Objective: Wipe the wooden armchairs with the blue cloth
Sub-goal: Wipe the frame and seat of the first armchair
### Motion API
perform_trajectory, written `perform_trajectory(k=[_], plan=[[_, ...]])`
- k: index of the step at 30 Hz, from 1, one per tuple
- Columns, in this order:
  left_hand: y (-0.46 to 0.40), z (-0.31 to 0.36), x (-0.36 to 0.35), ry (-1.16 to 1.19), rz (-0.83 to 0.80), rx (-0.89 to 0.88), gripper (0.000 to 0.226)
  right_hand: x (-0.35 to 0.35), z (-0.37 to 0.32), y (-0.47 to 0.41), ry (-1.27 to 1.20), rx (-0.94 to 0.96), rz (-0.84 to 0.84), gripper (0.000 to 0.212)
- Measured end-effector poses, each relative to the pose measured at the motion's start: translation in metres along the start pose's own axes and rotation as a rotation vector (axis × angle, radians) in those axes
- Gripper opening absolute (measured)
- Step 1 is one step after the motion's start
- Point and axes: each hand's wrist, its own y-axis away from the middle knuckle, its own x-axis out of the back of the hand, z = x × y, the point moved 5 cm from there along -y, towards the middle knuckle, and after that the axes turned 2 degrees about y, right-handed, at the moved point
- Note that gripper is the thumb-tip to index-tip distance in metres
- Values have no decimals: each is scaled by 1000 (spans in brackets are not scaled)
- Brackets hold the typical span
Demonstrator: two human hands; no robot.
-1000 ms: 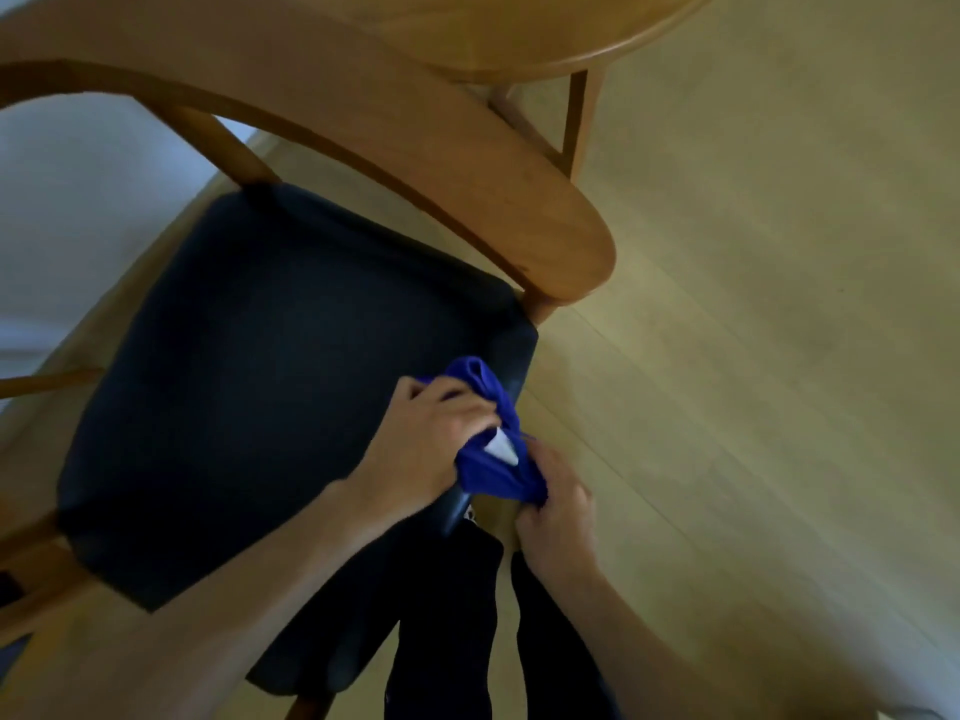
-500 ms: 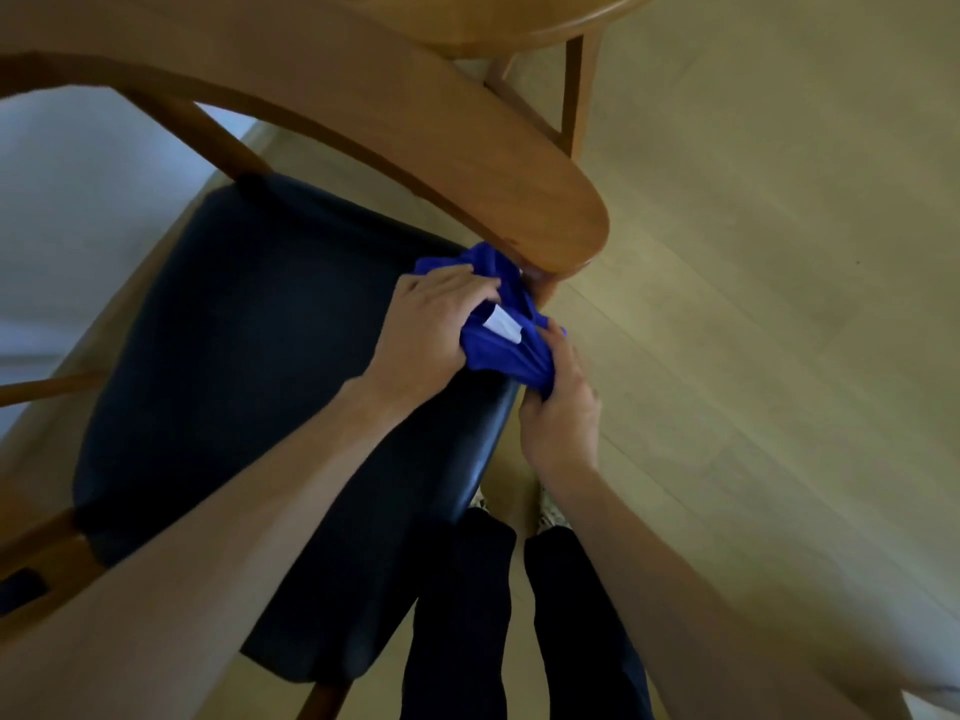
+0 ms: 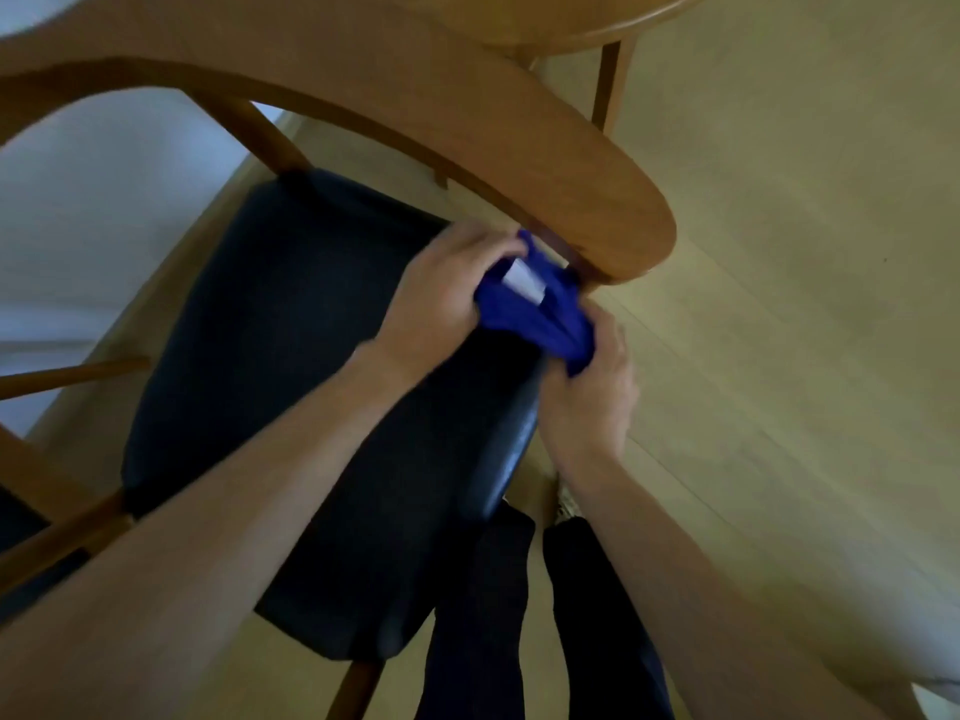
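Cloth (image 3: 540, 314), blue and bunched, sits at the front right corner of the armchair (image 3: 467, 148), tucked just under the rounded end of the wooden armrest (image 3: 613, 220) where the arm support meets the dark seat cushion (image 3: 291, 356). The left hand (image 3: 447, 293) grips the cloth from about nine o'clock, fingers curled over its upper fold beside a white label (image 3: 524, 278); the right hand (image 3: 592, 402) pinches the lower end from about five o'clock, fingers closed round a gathered tail of fabric. The cloth looks soft, light and limp: it creases deeply and takes the shape of whatever it is pressed against, so it should wrap a narrow post easily but will slip loose unless kept taut between both grips. Holding it at its two ends, as here, suits pulling it back and forth round the support, to judge by how it is stretched. The wood appears smooth and hard, so the cloth should glide with little drag. The chair seems heavy enough to stay put under light rubbing. A round wooden table (image 3: 561, 18) stands at twelve o'clock, and pale floorboards (image 3: 779, 356) spread toward three o'clock.
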Motion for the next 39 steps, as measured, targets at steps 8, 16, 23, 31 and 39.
perform_trajectory(k=[8, 16, 23, 31, 39], plan=[[-56, -22, -23, -15, -159, 128, 30, -31, -10, -7, 189, -48, -4, 46], [20, -41, 0, -48, -253, 54, 25, -35, -10, 29, 482, 217, -464, 44], [33, -39, 2, 5, -190, 134, 43, -61, -16, 37, 483, 170, -325, 120], [36, -92, 53, -78, -9, 378, 66, -67, -61, -7, 136, 128, -163, 79], [78, -137, 119, 167, 436, 638, 50, -85, -72, -75, 578, -138, -152, 58]])
